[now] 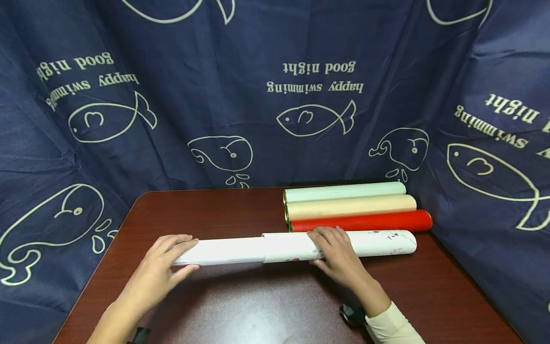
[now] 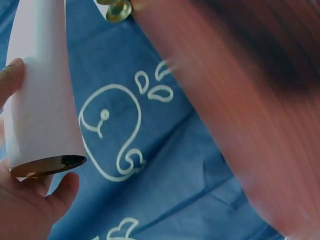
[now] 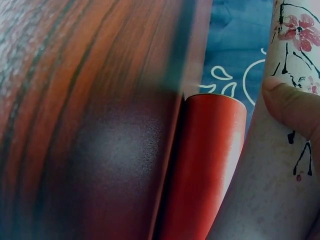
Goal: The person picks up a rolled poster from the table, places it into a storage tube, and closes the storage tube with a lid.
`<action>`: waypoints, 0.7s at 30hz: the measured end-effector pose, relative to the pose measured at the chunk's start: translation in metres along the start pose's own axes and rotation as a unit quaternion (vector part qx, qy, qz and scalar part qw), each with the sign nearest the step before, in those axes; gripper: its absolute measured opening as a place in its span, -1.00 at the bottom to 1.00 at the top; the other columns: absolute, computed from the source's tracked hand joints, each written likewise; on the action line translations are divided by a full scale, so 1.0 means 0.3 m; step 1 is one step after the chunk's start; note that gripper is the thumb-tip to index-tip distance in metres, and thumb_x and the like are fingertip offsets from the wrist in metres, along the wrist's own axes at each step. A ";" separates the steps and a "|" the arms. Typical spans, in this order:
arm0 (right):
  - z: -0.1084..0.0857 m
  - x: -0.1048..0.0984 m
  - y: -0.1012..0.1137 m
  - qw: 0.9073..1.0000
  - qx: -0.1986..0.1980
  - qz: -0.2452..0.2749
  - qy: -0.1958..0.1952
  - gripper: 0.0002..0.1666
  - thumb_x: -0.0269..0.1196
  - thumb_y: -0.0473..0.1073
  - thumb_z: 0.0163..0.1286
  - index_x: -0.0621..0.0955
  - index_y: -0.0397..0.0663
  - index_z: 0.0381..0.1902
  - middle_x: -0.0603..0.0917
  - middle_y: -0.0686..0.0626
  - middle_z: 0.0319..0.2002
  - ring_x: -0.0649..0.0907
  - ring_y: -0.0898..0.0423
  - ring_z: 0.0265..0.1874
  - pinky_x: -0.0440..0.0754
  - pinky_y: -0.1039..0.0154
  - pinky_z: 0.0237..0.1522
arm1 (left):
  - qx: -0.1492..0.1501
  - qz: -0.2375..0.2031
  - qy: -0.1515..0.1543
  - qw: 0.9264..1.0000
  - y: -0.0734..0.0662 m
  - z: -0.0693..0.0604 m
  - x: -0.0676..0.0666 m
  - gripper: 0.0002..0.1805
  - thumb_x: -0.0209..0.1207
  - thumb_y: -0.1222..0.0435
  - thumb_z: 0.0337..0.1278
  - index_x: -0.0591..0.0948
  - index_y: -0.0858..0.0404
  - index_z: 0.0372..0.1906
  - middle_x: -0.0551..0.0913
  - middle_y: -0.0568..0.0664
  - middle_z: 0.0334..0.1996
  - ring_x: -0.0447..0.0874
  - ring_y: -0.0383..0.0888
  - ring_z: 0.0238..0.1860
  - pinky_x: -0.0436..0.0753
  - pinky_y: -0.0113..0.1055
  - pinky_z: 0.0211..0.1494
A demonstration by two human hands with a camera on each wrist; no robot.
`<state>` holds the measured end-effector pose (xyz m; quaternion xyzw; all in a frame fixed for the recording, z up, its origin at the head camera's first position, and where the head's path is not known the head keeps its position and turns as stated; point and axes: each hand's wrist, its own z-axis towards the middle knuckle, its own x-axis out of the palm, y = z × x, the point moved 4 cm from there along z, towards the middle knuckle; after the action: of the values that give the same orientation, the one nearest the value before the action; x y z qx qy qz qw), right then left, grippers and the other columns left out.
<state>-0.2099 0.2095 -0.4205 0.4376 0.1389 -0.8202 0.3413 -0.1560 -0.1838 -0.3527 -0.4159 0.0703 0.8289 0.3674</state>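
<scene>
A long two-part tube lies across the view, held in both hands. Its left part is a plain white tube [image 1: 227, 252], narrower than the right part. The right part, a white floral tube [image 1: 283, 246] with red blossoms, overlaps the inner end of the plain one. My left hand [image 1: 159, 267] grips the plain tube's far-left end between thumb and fingers; in the left wrist view that end has a gold, shiny face. Round the floral tube's middle my right hand [image 1: 337, 255] has its thumb and fingers; the right wrist view shows the thumb on the blossom print.
Behind the floral tube, a red tube [image 1: 365, 221], a beige tube [image 1: 350, 208] and a mint tube [image 1: 345, 192] lie side by side on the brown table [image 1: 206, 210]. A dark blue curtain [image 1: 240, 105] with fish drawings encloses the back and sides.
</scene>
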 end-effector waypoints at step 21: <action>-0.003 0.005 0.010 1.000 0.003 -0.001 0.007 -0.05 0.65 -0.13 -0.18 0.50 -0.05 0.23 0.57 -0.16 0.10 0.52 -0.17 0.10 0.31 -0.32 0.19 | -0.163 -0.296 -0.031 0.941 -0.106 0.091 0.334 -0.56 0.54 0.42 -0.16 0.63 0.19 -0.11 0.47 -0.07 -0.07 0.56 -0.09 0.03 0.64 -0.24 0.06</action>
<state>-0.2077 0.2071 -0.4220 0.4442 0.1395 -0.8180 0.3378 -0.1907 -0.0943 -0.4035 -0.4457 -0.2036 0.6954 0.5258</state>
